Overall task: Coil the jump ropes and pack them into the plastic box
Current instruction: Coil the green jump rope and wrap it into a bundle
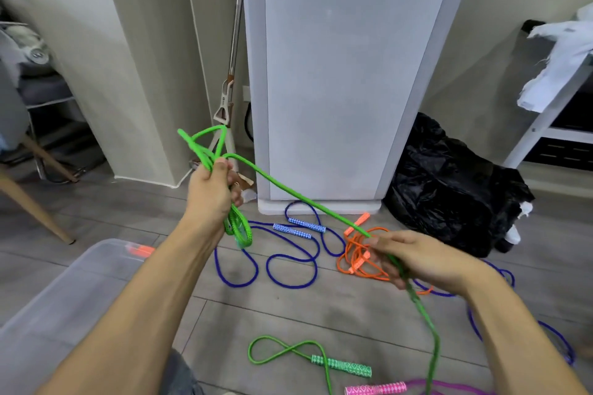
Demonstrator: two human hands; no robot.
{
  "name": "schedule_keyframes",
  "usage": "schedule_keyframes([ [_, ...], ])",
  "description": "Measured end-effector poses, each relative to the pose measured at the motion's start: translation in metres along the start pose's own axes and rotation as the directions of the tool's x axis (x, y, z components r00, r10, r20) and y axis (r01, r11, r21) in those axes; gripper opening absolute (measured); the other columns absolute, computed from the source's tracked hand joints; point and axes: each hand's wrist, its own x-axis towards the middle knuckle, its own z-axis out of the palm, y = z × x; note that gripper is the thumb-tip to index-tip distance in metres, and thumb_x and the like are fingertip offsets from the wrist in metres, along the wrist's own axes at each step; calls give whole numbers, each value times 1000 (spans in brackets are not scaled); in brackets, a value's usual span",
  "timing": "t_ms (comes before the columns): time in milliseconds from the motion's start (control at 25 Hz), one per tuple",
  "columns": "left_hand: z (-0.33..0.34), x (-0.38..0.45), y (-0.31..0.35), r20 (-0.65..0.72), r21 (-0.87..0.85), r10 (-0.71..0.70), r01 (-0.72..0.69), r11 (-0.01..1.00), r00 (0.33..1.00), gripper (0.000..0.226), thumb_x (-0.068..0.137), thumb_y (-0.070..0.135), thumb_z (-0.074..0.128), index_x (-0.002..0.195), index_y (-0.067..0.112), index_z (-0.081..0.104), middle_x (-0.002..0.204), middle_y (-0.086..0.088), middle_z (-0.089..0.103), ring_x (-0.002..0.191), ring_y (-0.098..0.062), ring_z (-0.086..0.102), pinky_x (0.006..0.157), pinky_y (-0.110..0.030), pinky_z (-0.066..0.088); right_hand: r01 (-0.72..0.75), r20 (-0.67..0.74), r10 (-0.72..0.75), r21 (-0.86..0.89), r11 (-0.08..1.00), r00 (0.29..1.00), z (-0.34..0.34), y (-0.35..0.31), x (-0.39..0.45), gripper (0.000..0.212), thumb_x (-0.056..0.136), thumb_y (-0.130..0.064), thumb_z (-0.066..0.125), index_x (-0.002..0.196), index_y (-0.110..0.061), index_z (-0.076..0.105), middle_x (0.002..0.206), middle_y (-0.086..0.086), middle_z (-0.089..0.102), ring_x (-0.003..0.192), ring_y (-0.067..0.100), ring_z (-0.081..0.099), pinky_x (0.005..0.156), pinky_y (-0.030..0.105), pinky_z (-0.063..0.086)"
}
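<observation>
Item: green jump rope (298,194), coiling in progress.
Left hand (213,192): fingers clenched round a bundle of green loops, some standing above the fist, some hanging below it.
Right hand (414,258): fingers curled round the running length of the same rope, which stretches taut between the two hands, then drops past the wrist to the floor (288,308).
Free end: green patterned handle (341,365) lying on the floor near the bottom edge of view, with one slack figure-eight loop beside it.
Awaiting coiling, all on the floor: blue jump rope (288,261) in front of the white appliance (321,74); orange jump rope (359,258), tangled, just behind the right hand; pink handle (375,390) with a purple cord at the bottom edge.
Container: clear plastic box (64,298), at the left, beside the left forearm; something orange shows at its far corner.
Handling note, as judgement: feed each turn through the right hand, match loop size to those already held, and keep the bundle pinched so the loops do not spill; watch that the trailing length does not snag the purple cord.
</observation>
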Motion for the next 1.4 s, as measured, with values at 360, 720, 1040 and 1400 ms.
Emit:
schedule_keyframes([
  [360, 41, -43, -20, 277, 162, -241, 202, 966, 930, 20, 107, 21, 39, 95, 7, 49, 61, 0, 38, 40, -18, 44, 45, -31, 49, 359, -532, -305, -2, 933, 790, 58, -44, 25, 34, 99, -31, 39, 76, -14, 57, 50, -10, 30, 47, 7, 26, 53, 27, 23],
  [720, 55, -65, -23, 300, 185, -361, 317, 930, 883, 28, 104, 27, 45, 85, 9, 56, 62, -7, 53, 44, -22, 50, 57, -36, 46, 168, -256, -498, -735, 657, 828, 90, -54, 1, 21, 107, -41, 27, 106, -26, 42, 81, -6, 59, 82, 33, 60, 60, 41, 32],
  [1040, 51, -55, -26, 288, 229, -169, 104, 968, 943, 26, 104, 17, 44, 82, 9, 56, 66, -1, 59, 49, -11, 49, 51, -24, 44, 260, -194, -478, -638, 724, 857, 90, -46, 9, 27, 105, -48, 35, 86, -31, 44, 72, -3, 62, 73, 27, 60, 61, 40, 43],
  [1400, 2, 9, -4, 30, -484, -171, 164, 859, 985, 20, 105, 13, 40, 85, 14, 45, 55, 2, 41, 42, -13, 43, 50, -25, 50, 109, 203, -73, -174, 979, 976, 28, -18, 0, 46, 101, -48, 48, 70, -15, 52, 52, 11, 45, 68, 28, 69, 73, 30, 47],
])
